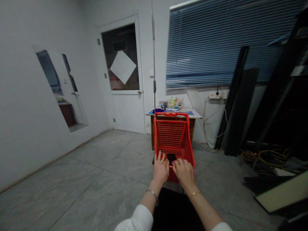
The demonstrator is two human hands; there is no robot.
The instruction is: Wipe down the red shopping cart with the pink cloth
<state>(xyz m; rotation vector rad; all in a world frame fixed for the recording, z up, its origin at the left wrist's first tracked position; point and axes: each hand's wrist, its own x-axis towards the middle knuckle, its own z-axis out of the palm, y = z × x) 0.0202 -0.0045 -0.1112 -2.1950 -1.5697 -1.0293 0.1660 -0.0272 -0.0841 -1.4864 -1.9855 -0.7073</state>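
A red plastic shopping cart (169, 134) with a grid-like back panel stands right in front of me, its near rim at my hands. My left hand (161, 170) lies on the left of that rim, fingers stretched forward and somewhat apart. On the right of the rim, the fingers of my right hand (184, 173) are curled over the edge. A bit of pink shows under them; what it is I cannot make out. Between my hands, inside the cart, is a small black thing (171, 157) of unclear kind.
Behind the cart stands a desk (196, 114) with small packages and a purple cloth (158, 110). A white door (128, 110) is at the back, a mirror (61, 86) on the left wall. Dark panels (243, 112) and loose cables (271, 157) are at the right.
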